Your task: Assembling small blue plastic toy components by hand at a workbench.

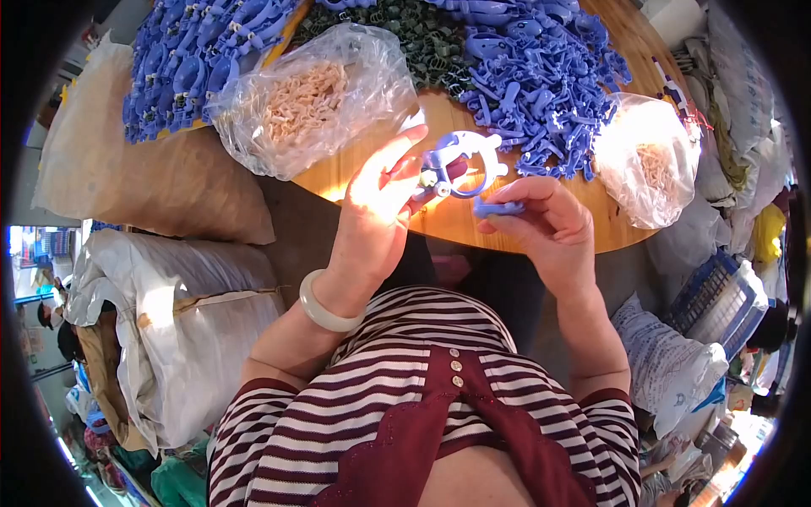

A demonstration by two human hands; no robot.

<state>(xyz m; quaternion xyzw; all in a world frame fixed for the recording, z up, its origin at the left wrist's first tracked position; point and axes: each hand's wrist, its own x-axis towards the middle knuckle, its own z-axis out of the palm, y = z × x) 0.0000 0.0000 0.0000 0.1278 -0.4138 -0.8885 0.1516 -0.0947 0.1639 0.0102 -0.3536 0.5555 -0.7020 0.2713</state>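
Note:
My left hand (376,198), with a pale bangle on its wrist, grips a blue plastic ring-shaped part (438,159) over the table's near edge. Small lugs stick out from the ring's far right side, and a pale round piece sits near my fingers. Between the thumb and fingers of my right hand (555,221) is a small blue plastic piece (498,208). It is close below the ring, just to its right; whether they touch, I cannot tell. My left fingertips are partly hidden behind the ring part.
On the wooden table (448,221) lie a heap of blue plastic parts (541,93), dark green parts (405,38) and rows of blue assemblies (190,72). Clear bags (355,93) (621,165) hold small pale pieces. Sacks (198,338) stand left; a blue crate (705,291) stands right.

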